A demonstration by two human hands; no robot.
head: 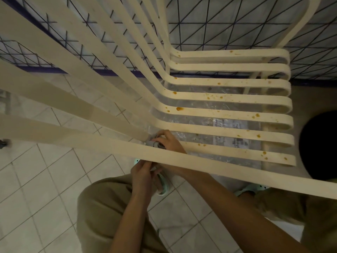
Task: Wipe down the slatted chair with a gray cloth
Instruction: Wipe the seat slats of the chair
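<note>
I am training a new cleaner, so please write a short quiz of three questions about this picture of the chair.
1. True or false: the seat slats are all clean.
2. Which hand grips the cloth? A) left B) right C) neither
3. Fill in: the stains on the seat are ___ in colour.

Key: 1 false; 2 B, the right hand; 3 brown.

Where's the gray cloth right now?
Head view, lower centre: the gray cloth is gripped by the right hand on the slatted chair, where a near slat bends from backrest into seat.
</note>
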